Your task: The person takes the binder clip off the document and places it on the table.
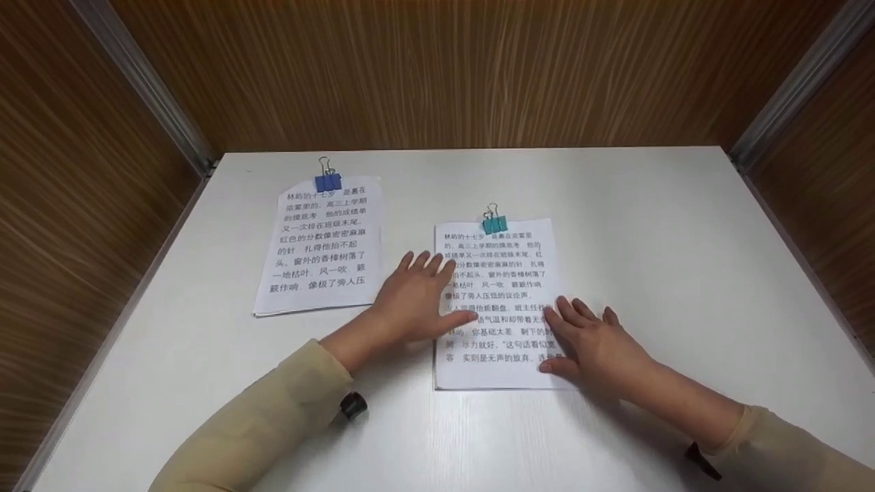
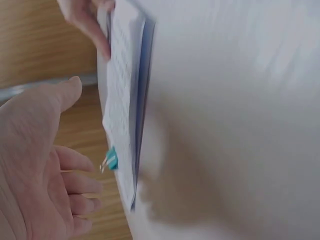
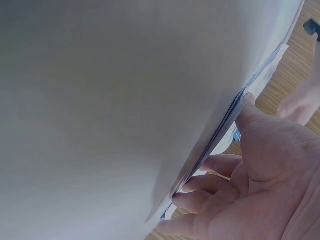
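Observation:
A stack of printed sheets (image 1: 497, 295) lies on the white table, with a teal binder clip (image 1: 494, 225) on its top edge. My left hand (image 1: 413, 301) is over the stack's left edge, fingers spread; the left wrist view shows that hand (image 2: 37, 165) a little apart from the paper. Along the right edge, my right hand (image 1: 598, 342) touches the sheets. In the right wrist view, the thumb of this hand (image 3: 265, 185) lies at the edge, and its fingers extend along it. Neither hand appears to grip anything.
To the left lies a second printed stack (image 1: 318, 246) with a blue binder clip (image 1: 328, 182) at its top. Wood-patterned panels (image 1: 451, 75) enclose the table (image 1: 670, 225) at the back and sides. Dark bands (image 1: 353, 406) show near both sleeves.

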The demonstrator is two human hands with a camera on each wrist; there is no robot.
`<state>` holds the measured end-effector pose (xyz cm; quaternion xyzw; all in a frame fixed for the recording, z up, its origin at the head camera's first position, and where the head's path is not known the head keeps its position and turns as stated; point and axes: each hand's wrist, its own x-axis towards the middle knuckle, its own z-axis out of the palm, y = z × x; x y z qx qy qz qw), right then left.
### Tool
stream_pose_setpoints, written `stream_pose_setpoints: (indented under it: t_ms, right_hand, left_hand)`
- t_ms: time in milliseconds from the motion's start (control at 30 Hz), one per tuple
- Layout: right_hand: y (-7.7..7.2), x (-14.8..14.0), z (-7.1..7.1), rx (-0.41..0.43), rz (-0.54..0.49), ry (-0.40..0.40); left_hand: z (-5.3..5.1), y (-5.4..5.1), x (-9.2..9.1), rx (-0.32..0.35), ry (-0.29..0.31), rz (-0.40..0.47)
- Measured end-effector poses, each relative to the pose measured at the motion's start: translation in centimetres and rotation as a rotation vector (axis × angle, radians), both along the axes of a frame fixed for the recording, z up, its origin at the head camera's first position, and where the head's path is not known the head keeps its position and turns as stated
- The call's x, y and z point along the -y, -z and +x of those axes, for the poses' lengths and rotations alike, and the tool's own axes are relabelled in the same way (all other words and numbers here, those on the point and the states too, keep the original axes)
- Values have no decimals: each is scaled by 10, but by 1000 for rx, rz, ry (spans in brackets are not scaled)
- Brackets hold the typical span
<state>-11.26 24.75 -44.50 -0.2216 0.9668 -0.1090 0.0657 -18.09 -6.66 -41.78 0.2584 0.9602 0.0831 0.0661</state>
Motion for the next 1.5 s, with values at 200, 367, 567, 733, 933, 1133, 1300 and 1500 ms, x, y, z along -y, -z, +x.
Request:
stream_pose_setpoints:
  t_ms: [200,367,567,733,933,1133,1300,1500]
  right_hand:
    - [1,3,0,17,-11,0]
    - [1,3,0,19,-20,10]
    - [-2,4,0,26,-7,10]
    - [-1,3,1,36,-4,17]
    - [-2,0,1,20,-18,16]
    - [-2,-1,1,35,-7,20]
    - [-1,0,1,44,4,25]
    - [-2,1,1,34,-5,16]
  left_hand:
    - [-41,-1,5,-8,-52,32]
    - [-70,3,7,15,-64,78]
    - [-95,12,11,88,-92,156]
    - [-107,21,12,161,-102,197]
    - [-111,28,10,219,-94,260]
    - [-109,32,6,230,-104,295]
    - [-109,35,2,201,-107,300]
    - [-109,38,1,173,-126,318]
